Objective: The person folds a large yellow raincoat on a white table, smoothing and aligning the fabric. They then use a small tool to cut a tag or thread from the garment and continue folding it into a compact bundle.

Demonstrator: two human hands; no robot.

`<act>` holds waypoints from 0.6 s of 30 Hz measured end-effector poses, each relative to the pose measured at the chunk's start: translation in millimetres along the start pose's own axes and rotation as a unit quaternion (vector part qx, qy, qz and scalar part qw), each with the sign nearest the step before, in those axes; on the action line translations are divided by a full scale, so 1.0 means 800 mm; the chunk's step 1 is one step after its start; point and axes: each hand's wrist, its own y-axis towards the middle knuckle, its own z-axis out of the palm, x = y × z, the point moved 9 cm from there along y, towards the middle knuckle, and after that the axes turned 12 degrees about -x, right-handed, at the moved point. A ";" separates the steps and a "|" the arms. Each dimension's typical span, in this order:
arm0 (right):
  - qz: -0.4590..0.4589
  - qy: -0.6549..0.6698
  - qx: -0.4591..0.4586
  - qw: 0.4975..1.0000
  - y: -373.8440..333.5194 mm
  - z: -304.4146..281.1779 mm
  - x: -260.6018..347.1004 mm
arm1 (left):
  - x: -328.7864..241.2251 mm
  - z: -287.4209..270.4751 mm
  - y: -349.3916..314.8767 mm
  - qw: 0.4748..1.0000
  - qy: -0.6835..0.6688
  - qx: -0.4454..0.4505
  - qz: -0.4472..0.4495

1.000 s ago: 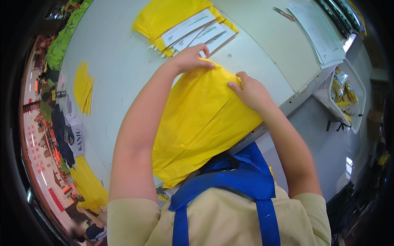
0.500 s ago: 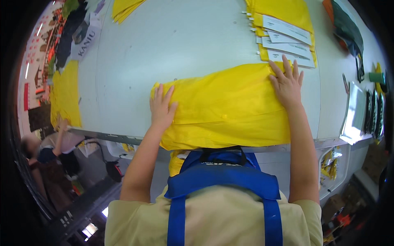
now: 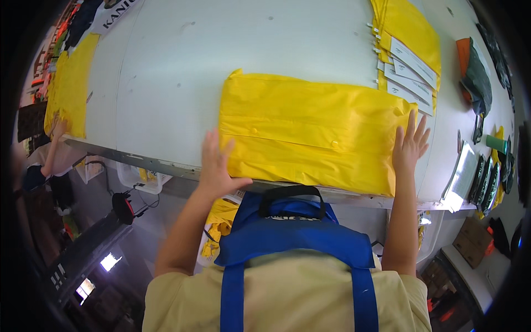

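A folded yellow garment [image 3: 310,119] lies in front of me on the pale table, shiny like rainwear. Across it runs a seamed strip with a couple of round snap buttons [image 3: 334,144]. Beside its left end is my left hand [image 3: 215,170], fingers stretched up and slightly blurred, thumb pointing along the near edge. My right hand [image 3: 410,146] is at the right end, fingers spread and palm toward the fabric. Neither hand grips anything; whether either one touches the cloth I cannot tell.
Folded yellow garments with white paper cards [image 3: 412,74] overlap at the far right. A dark pouch [image 3: 477,83], a green roll [image 3: 496,144] and dark packets [image 3: 483,182] lie along the right side. At far left, another person's hand [image 3: 58,128] rests by yellow fabric [image 3: 72,83].
Both hands have come off the garment's top to its ends. The garment now lies squarer, its buttoned strip more visible. My view has shifted, and the small yellow pile at upper left is out of sight.
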 end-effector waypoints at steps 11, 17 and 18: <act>0.043 -0.134 0.124 0.982 -0.059 0.024 -0.012 | 0.045 0.027 -0.033 0.991 -0.048 0.116 -0.045; 0.087 0.518 0.014 0.851 -0.070 -0.058 0.148 | 0.127 0.046 -0.015 0.775 -0.341 0.082 -0.526; 0.089 0.532 0.037 0.841 -0.083 -0.048 0.169 | 0.122 0.049 -0.007 0.772 -0.366 0.109 -0.508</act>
